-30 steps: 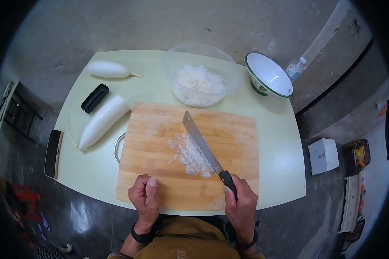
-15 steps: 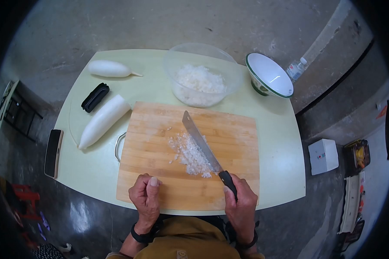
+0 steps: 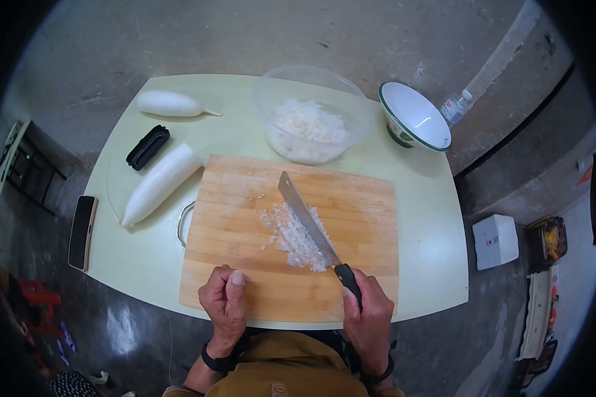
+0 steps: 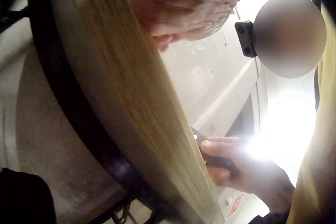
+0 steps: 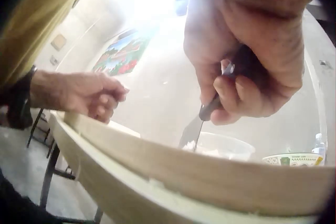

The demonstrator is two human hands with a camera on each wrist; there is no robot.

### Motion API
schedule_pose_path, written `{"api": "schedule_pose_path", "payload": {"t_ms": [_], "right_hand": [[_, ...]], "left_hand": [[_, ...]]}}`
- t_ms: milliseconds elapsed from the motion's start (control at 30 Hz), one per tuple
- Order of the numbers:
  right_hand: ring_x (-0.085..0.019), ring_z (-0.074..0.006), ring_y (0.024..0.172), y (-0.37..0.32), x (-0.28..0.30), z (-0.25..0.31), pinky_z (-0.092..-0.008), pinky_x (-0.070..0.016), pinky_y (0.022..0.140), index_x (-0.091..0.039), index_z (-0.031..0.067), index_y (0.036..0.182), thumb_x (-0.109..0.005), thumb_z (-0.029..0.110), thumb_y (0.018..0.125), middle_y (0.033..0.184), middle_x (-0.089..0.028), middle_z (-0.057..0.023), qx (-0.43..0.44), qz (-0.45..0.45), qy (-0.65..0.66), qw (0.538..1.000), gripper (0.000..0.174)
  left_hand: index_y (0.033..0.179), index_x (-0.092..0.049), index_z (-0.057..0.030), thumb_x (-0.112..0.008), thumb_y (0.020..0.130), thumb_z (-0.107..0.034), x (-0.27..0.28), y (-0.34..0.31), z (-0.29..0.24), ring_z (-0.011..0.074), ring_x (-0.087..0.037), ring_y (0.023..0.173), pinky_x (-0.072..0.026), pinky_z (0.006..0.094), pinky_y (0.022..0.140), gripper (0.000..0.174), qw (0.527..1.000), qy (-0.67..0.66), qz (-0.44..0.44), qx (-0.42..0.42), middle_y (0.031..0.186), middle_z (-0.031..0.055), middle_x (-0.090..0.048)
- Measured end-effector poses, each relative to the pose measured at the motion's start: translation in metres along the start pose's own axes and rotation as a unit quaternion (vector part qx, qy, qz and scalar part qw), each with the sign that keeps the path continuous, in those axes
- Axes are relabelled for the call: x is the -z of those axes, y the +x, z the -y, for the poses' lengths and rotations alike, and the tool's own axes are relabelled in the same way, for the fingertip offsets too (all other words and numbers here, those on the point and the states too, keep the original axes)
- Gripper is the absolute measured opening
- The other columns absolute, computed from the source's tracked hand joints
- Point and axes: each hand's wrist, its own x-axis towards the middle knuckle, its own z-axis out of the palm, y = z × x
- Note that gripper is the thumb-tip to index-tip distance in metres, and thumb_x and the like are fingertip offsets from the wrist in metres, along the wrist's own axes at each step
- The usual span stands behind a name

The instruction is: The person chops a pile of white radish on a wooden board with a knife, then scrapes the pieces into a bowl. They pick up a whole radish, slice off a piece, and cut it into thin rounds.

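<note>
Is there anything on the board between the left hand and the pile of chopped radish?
Nothing visible. Only bare cutting board lies between the left hand and the chopped radish pile. The knife, held by the right hand, lies along the pile's other side.

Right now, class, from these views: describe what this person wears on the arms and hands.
The left grip and right grip are ungloved. A black wrist strap circles each wrist. The forearms show no sleeves, and the top is mustard yellow.

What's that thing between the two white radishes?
A small black object lies on the table between the short radish and the long radish; the head view shows it.
</note>
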Motion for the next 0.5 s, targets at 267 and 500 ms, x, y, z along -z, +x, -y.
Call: {"api": "schedule_pose_path", "payload": {"t_ms": [267, 500], "right_hand": [[-0.062, -0.0295, 0.071, -0.0002, -0.0004, -0.0016, -0.035, -0.0503, 0.062, -0.061, 0.0025, 0.112, -0.061, -0.003, 0.08, 0.083, -0.061, -0.0147, -0.022, 0.002, -0.004, 1.0, 0.033], [-0.062, -0.0298, 0.071, 0.0003, 0.0024, -0.004, -0.0353, -0.0502, 0.062, -0.061, 0.0019, 0.111, -0.062, -0.003, 0.079, 0.083, -0.061, -0.0149, -0.018, -0.017, -0.009, 1.0, 0.032]], "left_hand": [[0.075, -0.055, 0.0001, -0.055, 0.094, -0.019, -0.0013, 0.0011, -0.0011, 0.0089, -0.041, 0.057, -0.0327, 0.0247, 0.053, 0.027, 1.0, -0.004, -0.006, -0.004, 0.063, 0.0027, -0.051], [0.075, -0.055, 0.0006, -0.055, 0.094, -0.019, 0.0002, -0.0003, -0.0009, 0.0086, -0.041, 0.057, -0.0324, 0.0245, 0.053, 0.028, 1.0, -0.004, 0.001, 0.008, 0.063, 0.0026, -0.052]]}}
